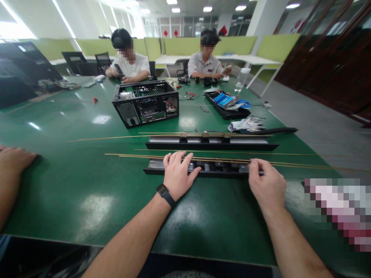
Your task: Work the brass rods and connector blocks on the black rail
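Two long black channel-shaped rails lie crosswise in front of me, with thin brass-coloured rods along them. My left hand (180, 175), a black watch on its wrist, rests with spread fingers over the near rail (158, 171) and its rods (220, 159). At that rail's right end, my right hand (267, 183) has thumb and index finger pinched at a thin rod. The far rail (174, 146) lies parallel beyond, more rods (124, 137) across its top. Dark blocks sit inside both rails.
Beyond the rails stands an open black computer case (147, 104). A black tray (224, 112) holds blue parts; white gloves (246, 124) lie beside it. Another person's hand (17, 158) rests at the left edge. Two people sit opposite. A clear bottle (241, 81) stands at the far right.
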A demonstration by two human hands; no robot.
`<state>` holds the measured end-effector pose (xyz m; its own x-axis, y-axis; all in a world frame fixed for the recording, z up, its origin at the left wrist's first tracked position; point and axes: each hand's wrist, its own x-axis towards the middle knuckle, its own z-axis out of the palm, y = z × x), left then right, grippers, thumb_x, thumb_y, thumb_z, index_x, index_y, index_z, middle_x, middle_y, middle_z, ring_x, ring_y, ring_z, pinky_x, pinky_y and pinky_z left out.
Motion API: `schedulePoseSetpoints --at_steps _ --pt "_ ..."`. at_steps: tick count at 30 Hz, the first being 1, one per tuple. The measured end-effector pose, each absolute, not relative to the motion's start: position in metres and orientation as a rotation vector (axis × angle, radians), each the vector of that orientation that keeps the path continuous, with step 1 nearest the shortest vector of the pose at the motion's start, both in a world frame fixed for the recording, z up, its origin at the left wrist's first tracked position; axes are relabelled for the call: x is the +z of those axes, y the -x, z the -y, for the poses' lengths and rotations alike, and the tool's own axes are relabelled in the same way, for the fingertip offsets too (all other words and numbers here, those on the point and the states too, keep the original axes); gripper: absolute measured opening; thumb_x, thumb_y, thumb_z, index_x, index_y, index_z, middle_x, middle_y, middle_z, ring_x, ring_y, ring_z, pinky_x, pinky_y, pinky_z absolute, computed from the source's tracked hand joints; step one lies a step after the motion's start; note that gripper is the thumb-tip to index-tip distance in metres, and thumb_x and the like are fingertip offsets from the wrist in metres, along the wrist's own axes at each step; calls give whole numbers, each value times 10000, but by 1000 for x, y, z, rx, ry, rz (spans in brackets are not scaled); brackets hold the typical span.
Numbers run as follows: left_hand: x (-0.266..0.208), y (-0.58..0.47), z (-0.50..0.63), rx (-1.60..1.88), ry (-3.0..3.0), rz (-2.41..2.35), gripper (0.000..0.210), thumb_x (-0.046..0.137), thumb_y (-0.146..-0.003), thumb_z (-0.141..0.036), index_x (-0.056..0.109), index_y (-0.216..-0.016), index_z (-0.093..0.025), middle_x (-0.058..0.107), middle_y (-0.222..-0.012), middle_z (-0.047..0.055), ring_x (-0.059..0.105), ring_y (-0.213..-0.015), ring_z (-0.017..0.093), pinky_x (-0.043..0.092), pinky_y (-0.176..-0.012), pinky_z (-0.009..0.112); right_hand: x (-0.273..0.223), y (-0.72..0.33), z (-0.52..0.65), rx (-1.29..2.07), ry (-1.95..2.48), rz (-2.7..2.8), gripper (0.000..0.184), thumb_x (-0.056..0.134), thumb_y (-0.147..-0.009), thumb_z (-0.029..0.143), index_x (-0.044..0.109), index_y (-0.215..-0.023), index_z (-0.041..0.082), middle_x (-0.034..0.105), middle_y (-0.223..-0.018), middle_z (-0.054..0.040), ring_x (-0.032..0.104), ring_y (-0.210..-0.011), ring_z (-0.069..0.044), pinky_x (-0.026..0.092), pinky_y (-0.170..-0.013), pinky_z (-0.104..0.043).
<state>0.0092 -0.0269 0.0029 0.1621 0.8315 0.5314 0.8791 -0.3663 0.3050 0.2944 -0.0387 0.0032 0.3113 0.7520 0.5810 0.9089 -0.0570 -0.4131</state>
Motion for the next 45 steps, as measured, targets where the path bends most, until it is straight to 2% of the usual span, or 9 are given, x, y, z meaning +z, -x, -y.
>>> schedulePoseSetpoints --at_steps 11,33,45 --pt "2 -9 27 -986 2341 1731 456 672 -946 -503 649 -1324 -249 665 -1336 116 570 -1295 299 289 -1180 530 5 -291 39 -309 1848 1457 263 552 -961 370 753 -918 205 759 -823 -81 698 -798 -266 457 -771 -357" --pt "2 -9 26 -987 2334 1727 458 679 -940 -501 651 -1321 -249 665 -1335 115 569 -1293 302 292 -1182 529 3 -290 38 -227 1810 1462 230 591 -959 409 700 -966 207 761 -834 -79 731 -811 -265 516 -805 -363" --pt "3 -9 27 -983 2343 1733 460 683 -939 -497 645 -1326 -251 662 -1339 117 565 -1295 302 287 -1178 534 4 -291 39 -202 1828 1450 292 548 -974 428 731 -984 200 775 -869 -93 728 -830 -272 508 -815 -369"
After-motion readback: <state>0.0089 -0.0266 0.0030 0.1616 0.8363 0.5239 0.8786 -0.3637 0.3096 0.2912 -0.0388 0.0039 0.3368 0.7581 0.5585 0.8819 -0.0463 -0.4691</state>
